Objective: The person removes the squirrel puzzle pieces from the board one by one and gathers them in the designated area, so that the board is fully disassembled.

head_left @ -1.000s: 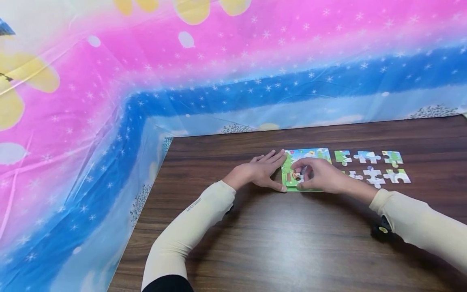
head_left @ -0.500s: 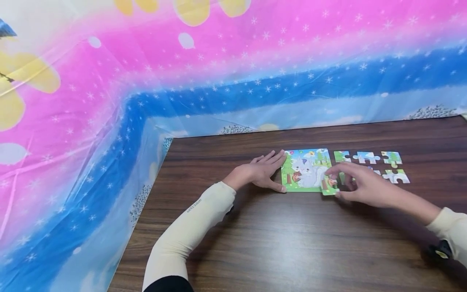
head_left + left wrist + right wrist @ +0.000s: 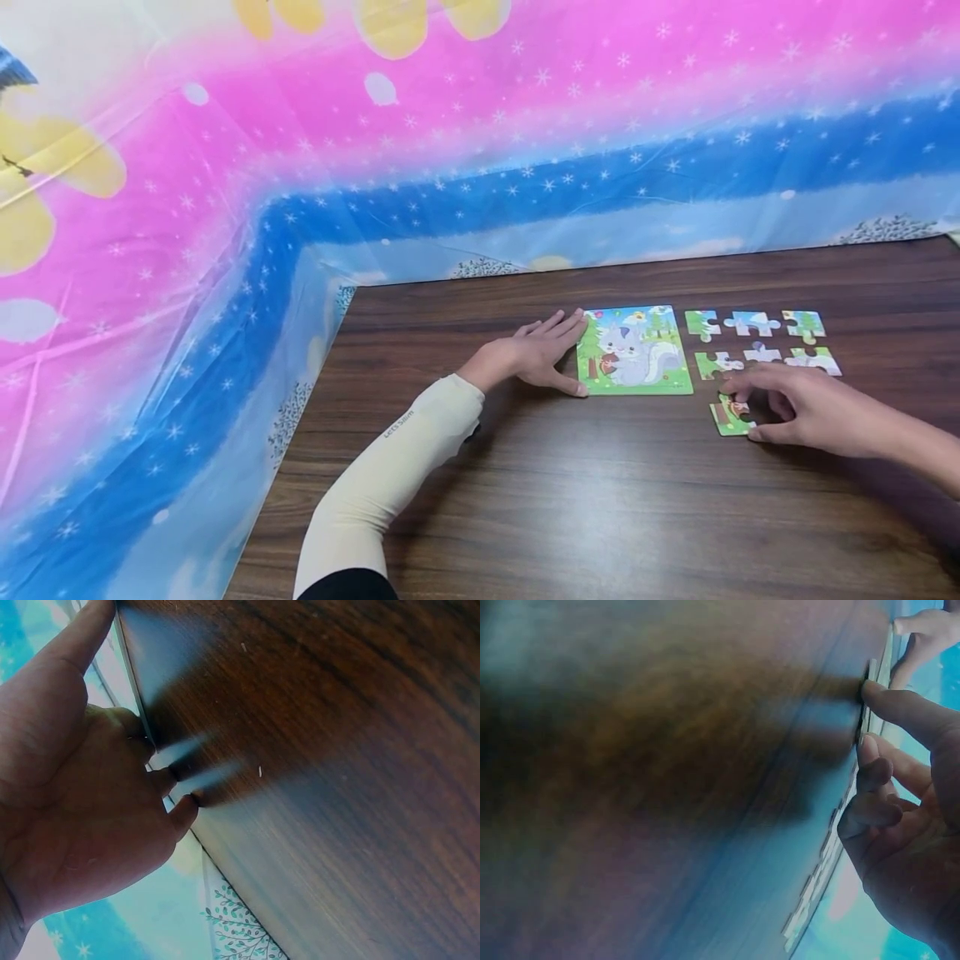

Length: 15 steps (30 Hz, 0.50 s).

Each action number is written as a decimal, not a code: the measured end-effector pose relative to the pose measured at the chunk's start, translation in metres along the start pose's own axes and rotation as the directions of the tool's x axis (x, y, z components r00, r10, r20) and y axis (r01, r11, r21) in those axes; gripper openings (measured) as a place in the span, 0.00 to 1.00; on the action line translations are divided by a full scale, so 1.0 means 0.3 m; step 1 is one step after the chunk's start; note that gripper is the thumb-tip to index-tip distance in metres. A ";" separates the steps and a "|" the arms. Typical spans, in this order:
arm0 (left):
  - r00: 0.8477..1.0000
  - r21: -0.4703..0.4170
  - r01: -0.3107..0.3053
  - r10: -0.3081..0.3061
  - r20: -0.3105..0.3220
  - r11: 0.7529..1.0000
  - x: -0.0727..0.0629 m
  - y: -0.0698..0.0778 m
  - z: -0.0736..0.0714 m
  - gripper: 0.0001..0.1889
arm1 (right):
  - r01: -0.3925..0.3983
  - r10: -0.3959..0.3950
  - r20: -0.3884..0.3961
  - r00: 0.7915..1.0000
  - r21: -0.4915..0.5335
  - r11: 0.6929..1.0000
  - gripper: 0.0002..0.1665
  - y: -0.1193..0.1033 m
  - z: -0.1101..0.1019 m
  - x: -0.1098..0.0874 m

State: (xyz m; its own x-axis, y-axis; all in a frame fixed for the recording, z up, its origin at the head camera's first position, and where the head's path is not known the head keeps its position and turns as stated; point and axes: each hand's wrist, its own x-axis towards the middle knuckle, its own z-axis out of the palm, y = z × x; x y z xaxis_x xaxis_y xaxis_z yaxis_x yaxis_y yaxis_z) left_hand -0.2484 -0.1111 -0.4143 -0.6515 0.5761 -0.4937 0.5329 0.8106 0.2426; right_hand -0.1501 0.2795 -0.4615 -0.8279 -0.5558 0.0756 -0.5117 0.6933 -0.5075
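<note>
My left hand [image 3: 534, 354] rests with spread, straight fingers at the left edge of a square squirrel picture board [image 3: 637, 354]; fingertips and thumb touch that edge. In the left wrist view the left hand [image 3: 82, 787] shows its palm side over the dark table. Right of the board, my right hand [image 3: 813, 410] pinches a green and brown corner jigsaw piece [image 3: 726, 418] between thumb and fingers, at or just above the table. The right wrist view has the right hand [image 3: 907, 817] holding the piece edge-on, so its print is hidden there.
Behind the right hand, loose jigsaw pieces lie in two rows, among them a top middle piece [image 3: 752, 322] and a lower left piece [image 3: 716, 364]. The right hand partly covers the lower row. A patterned cloth [image 3: 480, 167] hangs along the table's [image 3: 465, 467] back and left edges.
My right hand has carried the corner piece from on top of the picture board rightward and nearer, below the rows of pieces. The board's picture is uncovered. The left hand has stayed put.
</note>
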 end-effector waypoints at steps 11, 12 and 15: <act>1.000 0.004 -0.005 0.005 -0.010 1.000 0.002 -0.007 0.002 0.59 | 0.019 -0.019 -0.029 0.999 -0.023 1.000 0.34 -0.005 0.008 0.000; 1.000 0.004 -0.009 0.009 -0.012 1.000 0.002 -0.007 0.002 0.59 | 0.017 -0.018 -0.030 0.999 -0.024 1.000 0.34 -0.006 0.008 0.000; 1.000 0.011 -0.006 0.007 -0.011 1.000 0.006 -0.005 0.004 0.59 | 0.002 -0.003 -0.024 1.000 -0.034 0.999 0.34 -0.008 0.006 -0.004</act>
State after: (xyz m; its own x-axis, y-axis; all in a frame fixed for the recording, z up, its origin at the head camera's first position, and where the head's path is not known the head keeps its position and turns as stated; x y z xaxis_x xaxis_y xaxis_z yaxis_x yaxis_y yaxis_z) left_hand -0.2497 -0.1113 -0.4165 -0.6539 0.5825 -0.4829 0.5430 0.8057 0.2366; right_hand -0.1475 0.2777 -0.4619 -0.8319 -0.5463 0.0975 -0.5207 0.7077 -0.4775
